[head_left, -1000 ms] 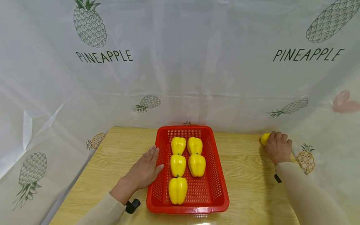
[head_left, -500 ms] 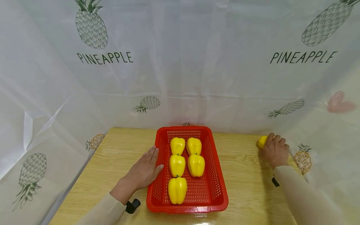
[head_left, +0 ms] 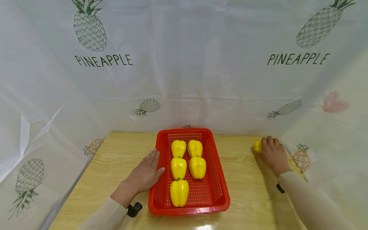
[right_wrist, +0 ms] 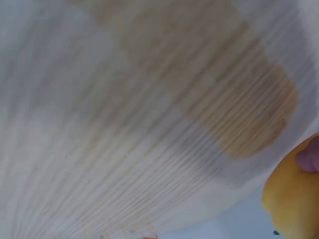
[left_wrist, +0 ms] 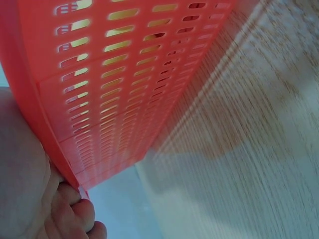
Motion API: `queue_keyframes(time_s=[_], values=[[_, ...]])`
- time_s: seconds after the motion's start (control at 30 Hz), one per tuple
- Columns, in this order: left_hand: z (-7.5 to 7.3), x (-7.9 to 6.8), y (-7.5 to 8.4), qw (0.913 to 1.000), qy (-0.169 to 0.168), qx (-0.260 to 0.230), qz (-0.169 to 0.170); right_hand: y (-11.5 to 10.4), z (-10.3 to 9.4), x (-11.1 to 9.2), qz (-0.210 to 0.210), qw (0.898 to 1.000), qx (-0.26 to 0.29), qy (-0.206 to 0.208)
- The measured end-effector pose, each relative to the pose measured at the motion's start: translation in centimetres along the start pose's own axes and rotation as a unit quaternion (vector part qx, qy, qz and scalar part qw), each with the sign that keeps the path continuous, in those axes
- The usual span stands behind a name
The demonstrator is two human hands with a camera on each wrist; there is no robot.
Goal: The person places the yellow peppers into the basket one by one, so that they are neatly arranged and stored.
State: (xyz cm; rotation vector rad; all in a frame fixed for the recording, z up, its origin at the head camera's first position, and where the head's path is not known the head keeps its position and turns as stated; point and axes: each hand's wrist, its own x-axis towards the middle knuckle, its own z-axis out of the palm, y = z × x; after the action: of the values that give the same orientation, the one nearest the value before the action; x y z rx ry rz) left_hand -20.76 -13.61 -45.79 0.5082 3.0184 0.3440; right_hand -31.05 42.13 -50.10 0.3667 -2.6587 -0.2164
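Observation:
A red plastic basket (head_left: 214,172) with perforated walls stands on the wooden table. Several yellow bell peppers (head_left: 179,193) lie in it in two columns, the left column longer. My left hand (head_left: 143,174) rests on the basket's left rim, its fingers extended. In the left wrist view, that hand (left_wrist: 37,194) lies against the rim (left_wrist: 45,124). Far to the right, near the table's back edge, my right hand (head_left: 274,155) grips another yellow bell pepper (head_left: 257,146), largely covered by the fingers. In the right wrist view, a fingertip (right_wrist: 310,157) presses on that pepper (right_wrist: 291,199).
The wooden table (head_left: 240,179) extends on both sides of the basket. Behind it and at the sides hangs a pale sheet (head_left: 198,70) printed with pineapples. A black wrist device (head_left: 134,210) sits at the left cuff.
My right hand and its pepper have shifted left and slightly toward the front in the head view, which has itself shifted. My left hand stays on the basket rim.

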Motion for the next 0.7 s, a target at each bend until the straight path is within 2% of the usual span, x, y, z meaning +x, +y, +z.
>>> queue_keyframes(time_s=[0.2,0.4,0.53,0.7], values=[[-0.3,0.0,0.0,1.0000,-0.004,-0.007,0.001,-0.6,-0.6,-0.9,-0.093,0.996,-0.004,0.001],[-0.7,-0.1,0.0,0.9999,-0.008,-0.003,0.005,-1.2,-1.3,-1.7,-0.189,0.981,-0.033,-0.018],[-0.7,-0.1,-0.1,0.9999,-0.007,-0.001,0.009,-1.7,-2.0,-1.8,-0.233,0.970,-0.051,-0.042],[-0.4,0.0,-0.2,1.0000,-0.005,-0.004,0.007,-2.3,-2.6,-1.8,-0.265,0.957,-0.085,-0.080]])
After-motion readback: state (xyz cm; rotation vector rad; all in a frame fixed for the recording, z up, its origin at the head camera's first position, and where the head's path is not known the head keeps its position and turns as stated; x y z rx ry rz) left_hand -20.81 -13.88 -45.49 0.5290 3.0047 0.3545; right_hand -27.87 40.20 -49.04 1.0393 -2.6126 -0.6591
